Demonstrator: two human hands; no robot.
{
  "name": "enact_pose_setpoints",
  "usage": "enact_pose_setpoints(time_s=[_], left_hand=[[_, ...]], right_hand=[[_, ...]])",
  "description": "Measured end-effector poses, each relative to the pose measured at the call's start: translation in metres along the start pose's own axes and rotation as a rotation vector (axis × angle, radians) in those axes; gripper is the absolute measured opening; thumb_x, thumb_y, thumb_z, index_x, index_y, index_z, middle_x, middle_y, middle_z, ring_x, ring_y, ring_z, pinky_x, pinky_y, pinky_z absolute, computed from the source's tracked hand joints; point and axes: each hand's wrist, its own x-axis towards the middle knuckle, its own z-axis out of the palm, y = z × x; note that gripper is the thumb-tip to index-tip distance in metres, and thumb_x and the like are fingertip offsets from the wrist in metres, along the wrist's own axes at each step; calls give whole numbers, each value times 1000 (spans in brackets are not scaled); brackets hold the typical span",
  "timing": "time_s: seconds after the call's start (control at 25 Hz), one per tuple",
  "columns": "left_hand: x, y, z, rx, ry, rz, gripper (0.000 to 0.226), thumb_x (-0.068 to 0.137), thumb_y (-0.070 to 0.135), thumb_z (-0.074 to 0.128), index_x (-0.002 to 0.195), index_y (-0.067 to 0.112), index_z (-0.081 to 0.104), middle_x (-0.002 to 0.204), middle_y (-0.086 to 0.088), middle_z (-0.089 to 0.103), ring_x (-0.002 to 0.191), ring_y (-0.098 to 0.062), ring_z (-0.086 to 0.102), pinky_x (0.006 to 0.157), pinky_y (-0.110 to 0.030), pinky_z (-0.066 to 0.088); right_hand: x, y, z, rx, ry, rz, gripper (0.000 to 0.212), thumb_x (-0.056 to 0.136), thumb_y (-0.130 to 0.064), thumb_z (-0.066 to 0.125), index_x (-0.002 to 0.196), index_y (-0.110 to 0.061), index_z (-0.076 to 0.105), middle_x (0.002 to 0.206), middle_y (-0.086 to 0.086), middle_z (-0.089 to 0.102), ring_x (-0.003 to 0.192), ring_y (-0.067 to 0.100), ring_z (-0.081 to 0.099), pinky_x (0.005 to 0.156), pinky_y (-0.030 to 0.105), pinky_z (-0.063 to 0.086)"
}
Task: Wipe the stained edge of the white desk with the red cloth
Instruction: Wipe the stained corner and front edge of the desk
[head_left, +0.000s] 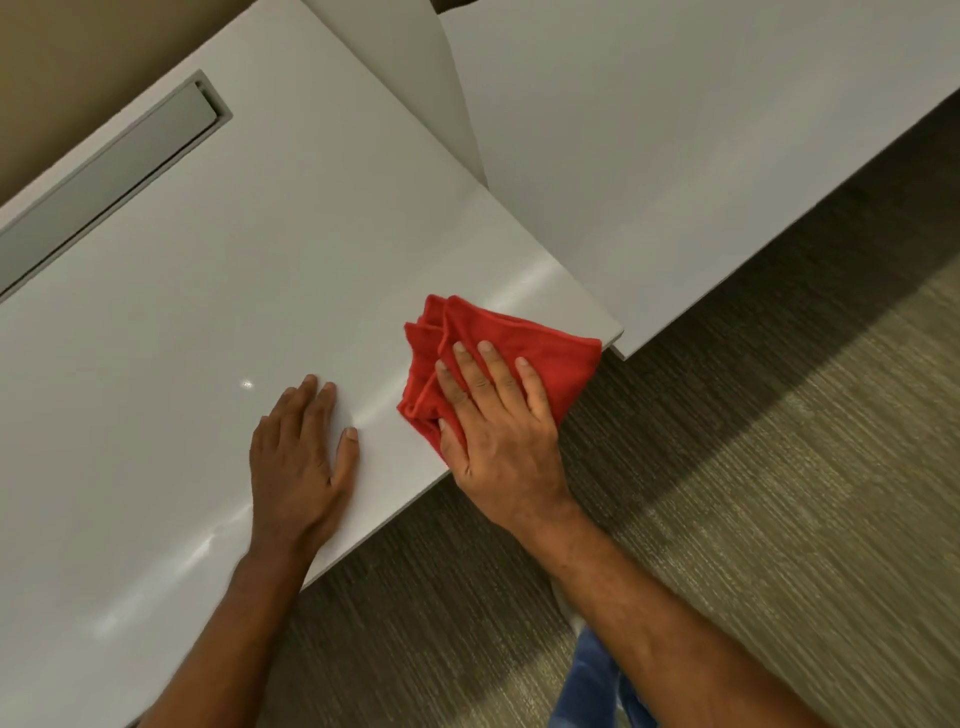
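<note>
A folded red cloth lies on the front edge of the white desk, close to its right corner, with one side hanging slightly past the edge. My right hand presses flat on the cloth, fingers spread over it and thumb tucked at its near fold. My left hand rests palm down on the bare desktop to the left of the cloth, fingers together, holding nothing. No stain is visible on the edge around the cloth.
A long grey cable-tray flap is set into the desk at the far left. A second white desk adjoins on the right, with a white divider panel between. Striped carpet lies below the edge.
</note>
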Motion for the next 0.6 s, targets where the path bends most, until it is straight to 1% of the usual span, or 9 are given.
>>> enact_pose_setpoints(time_s=[0.08,0.12,0.16,0.24,0.36,0.48,0.52,0.6], left_hand=[[13,25,2,-25,73,-103,68,99,54,30,144,9,53,155,-14,48,145,-34,42,121,-55,32],[19,41,3,-38,106,-141,66,99,54,31,141,9,55,154,-15,49,143,-34,44,120,-55,32],[26,59,5,-46,124,-156,64,99,53,33,141,10,54,155,-14,47,145,-34,41,122,-54,29],[42,93,12,-72,124,-129,61,100,50,36,145,12,50,161,-12,39,150,-31,34,125,-52,23],[77,140,24,-141,95,-105,62,100,51,35,149,14,46,165,-9,34,154,-27,28,127,-50,19],[105,172,36,-144,115,-148,62,101,52,34,151,16,41,164,-7,35,153,-27,29,127,-51,18],[107,176,39,-120,133,-151,61,102,51,35,151,16,40,163,-7,36,153,-27,29,126,-51,19],[108,176,43,-76,151,-146,59,102,50,35,151,17,40,162,-7,37,151,-28,31,125,-50,21]], right_hand=[[-2,7,0,-4,44,55,56,111,-44,39,161,-18,40,170,4,35,162,24,23,132,52,15],[-4,10,1,-10,64,90,56,112,-43,38,162,-17,39,171,5,34,162,25,22,133,52,14],[-5,14,2,-23,81,134,57,112,-43,37,163,-17,36,172,5,32,162,26,21,133,52,12],[-7,20,5,-45,119,240,59,113,-43,34,165,-15,30,174,8,26,163,28,17,133,53,12],[-1,26,6,24,178,391,59,115,-40,31,166,-11,25,174,12,22,164,31,12,131,53,22],[7,33,-1,139,195,514,59,115,-39,28,166,-9,22,175,13,19,164,33,9,126,53,34],[11,35,-6,187,194,540,59,116,-38,26,166,-9,21,175,13,18,164,33,9,126,53,36],[16,41,-17,314,195,577,58,115,-38,24,166,-10,21,176,12,16,164,32,9,127,51,34]])
